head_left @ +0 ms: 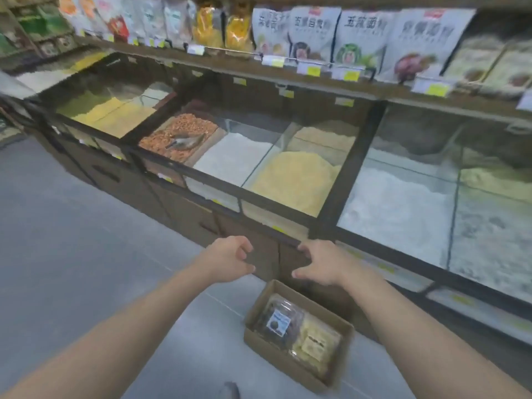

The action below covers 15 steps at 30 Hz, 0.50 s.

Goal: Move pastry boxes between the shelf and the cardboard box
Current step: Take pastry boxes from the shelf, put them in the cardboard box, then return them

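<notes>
From the head view I see both arms stretched out in front of me, bare, reaching toward the front of the counter [259, 194]. My left hand [229, 259] is held up in the air with the palm turned to the right. Its fingers are curled loosely, like a soft claw, and it holds nothing. My right hand [322, 264] faces it, palm turned to the left. Its fingers are spread and a little bent, the thumb points down and in, and it holds nothing too. The fingertips of this hand look close to the dark front edge of the counter, but I cannot tell if they touch it. The two hands are near each other with a gap between them.

Below my hands, on the grey floor [72, 226], sits the open cardboard box [336, 367], just beside the bottom of the counter. Inside it lie two pastry boxes side by side. The dark pastry box [277, 322] is on the left and the pale yellow pastry box [315, 345] is on the right. They touch each other.

The counter has glass-topped bins of grains. Above it, a shelf [302, 77] holds food bags [313, 33] standing upright.
</notes>
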{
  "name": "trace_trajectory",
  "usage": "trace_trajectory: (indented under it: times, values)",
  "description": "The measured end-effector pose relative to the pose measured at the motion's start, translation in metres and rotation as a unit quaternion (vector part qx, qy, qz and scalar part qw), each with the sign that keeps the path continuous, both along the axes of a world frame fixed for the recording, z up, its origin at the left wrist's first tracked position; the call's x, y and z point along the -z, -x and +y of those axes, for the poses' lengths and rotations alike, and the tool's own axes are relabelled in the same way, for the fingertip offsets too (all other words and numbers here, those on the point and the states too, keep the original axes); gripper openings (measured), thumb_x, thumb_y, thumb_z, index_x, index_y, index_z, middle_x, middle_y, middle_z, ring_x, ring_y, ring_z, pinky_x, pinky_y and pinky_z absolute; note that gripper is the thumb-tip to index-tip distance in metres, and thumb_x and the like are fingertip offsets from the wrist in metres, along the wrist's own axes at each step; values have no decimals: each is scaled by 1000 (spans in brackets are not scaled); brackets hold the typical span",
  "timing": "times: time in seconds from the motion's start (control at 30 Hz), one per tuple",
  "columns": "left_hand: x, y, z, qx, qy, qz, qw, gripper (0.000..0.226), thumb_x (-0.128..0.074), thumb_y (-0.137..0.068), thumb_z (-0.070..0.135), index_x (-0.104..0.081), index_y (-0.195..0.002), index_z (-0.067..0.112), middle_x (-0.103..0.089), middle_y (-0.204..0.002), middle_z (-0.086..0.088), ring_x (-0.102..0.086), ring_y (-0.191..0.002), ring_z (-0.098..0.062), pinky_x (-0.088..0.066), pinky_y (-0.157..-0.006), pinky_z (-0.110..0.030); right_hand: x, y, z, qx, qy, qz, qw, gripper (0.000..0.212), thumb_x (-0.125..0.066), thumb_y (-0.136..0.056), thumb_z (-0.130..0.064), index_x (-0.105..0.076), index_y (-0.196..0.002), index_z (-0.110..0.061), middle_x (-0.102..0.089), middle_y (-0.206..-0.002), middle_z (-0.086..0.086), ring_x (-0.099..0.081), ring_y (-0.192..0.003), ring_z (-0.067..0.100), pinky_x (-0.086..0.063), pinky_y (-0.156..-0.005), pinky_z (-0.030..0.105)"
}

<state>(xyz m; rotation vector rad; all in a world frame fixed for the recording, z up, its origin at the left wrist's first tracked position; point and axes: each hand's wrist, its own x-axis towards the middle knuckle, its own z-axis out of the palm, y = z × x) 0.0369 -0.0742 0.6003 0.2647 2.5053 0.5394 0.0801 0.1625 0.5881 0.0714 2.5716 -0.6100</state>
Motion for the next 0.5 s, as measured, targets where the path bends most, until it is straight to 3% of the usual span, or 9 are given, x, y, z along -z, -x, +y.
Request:
trace_trajectory:
  times: [0.13, 0.27, 0.43, 0.5]
  values:
    - [63, 27, 51, 65, -5, -66, 996, 41, -79, -86, 34, -64, -122, 23, -65, -110, 7, -62, -101, -14, -43, -83, -20, 66, -21, 32, 105, 10, -52, 993, 67, -72, -81, -49, -52, -139, -22, -60, -136, 3, -58, -124, 24, -51, -99, 41]
    - [148, 49, 86, 130, 17, -119, 984, 36, -77, -82, 33, -67, -117, 28, -71, -110, 9, -66, -108, -15, -53, -95, -28, 149, -38, 45, 200, 45, -108, 973, 78, -64, -72, -60, -54, -139, -21, -60, -136, 5, -58, -122, 27, -50, -99, 39]
    - [286, 69, 112, 131, 26, -179, 975, 32, -78, -82, 27, -71, -114, 28, -70, -111, 6, -67, -106, -16, -53, -95, -30, 293, -63, 55, 352, 90, -186, 913, 51, -66, -63, -53, -63, -107, -28, -71, -102, -4, -67, -95, 21, -56, -81, 35]
    - [351, 74, 115, 126, 43, -204, 970, 36, -79, -82, 29, -71, -117, 26, -68, -117, 5, -64, -112, -19, -51, -97, -30, 361, -72, 51, 379, 100, -192, 900, 57, -70, -69, -54, -65, -119, -28, -71, -109, -5, -66, -97, 17, -51, -77, 27]
